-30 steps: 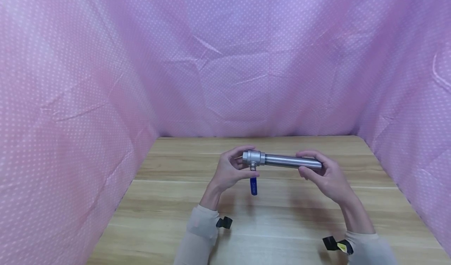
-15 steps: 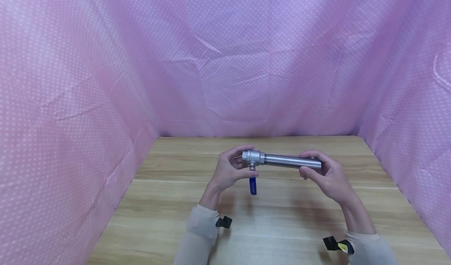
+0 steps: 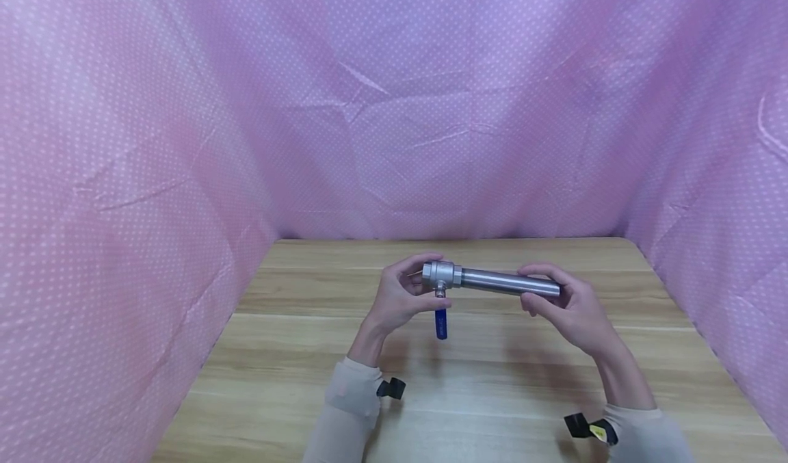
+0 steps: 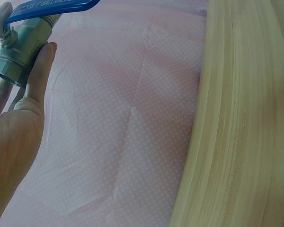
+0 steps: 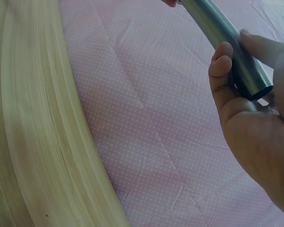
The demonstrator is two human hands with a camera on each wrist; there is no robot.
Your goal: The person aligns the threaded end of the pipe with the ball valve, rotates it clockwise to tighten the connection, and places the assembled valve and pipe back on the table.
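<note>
A steel ball valve [image 3: 442,275] with a blue lever handle [image 3: 440,325] hanging down is joined to a steel pipe [image 3: 509,282] that runs to the right. Both are held a little above the wooden table [image 3: 468,374]. My left hand [image 3: 403,297] grips the valve body [image 4: 24,43], fingers curled round it, and the blue handle [image 4: 49,8] shows at the top of the left wrist view. My right hand [image 3: 563,306] grips the pipe's right end [image 5: 232,52] between thumb and fingers.
Pink dotted cloth [image 3: 394,107] walls in the table at the back and on both sides. The tabletop's edge [image 5: 38,142] runs close to the cloth. Black straps [image 3: 391,388] sit at both wrists over light sleeves.
The valve and pipe have shifted very slightly left and the right hand's fingers have moved a little along the pipe. Both grips stay the same.
</note>
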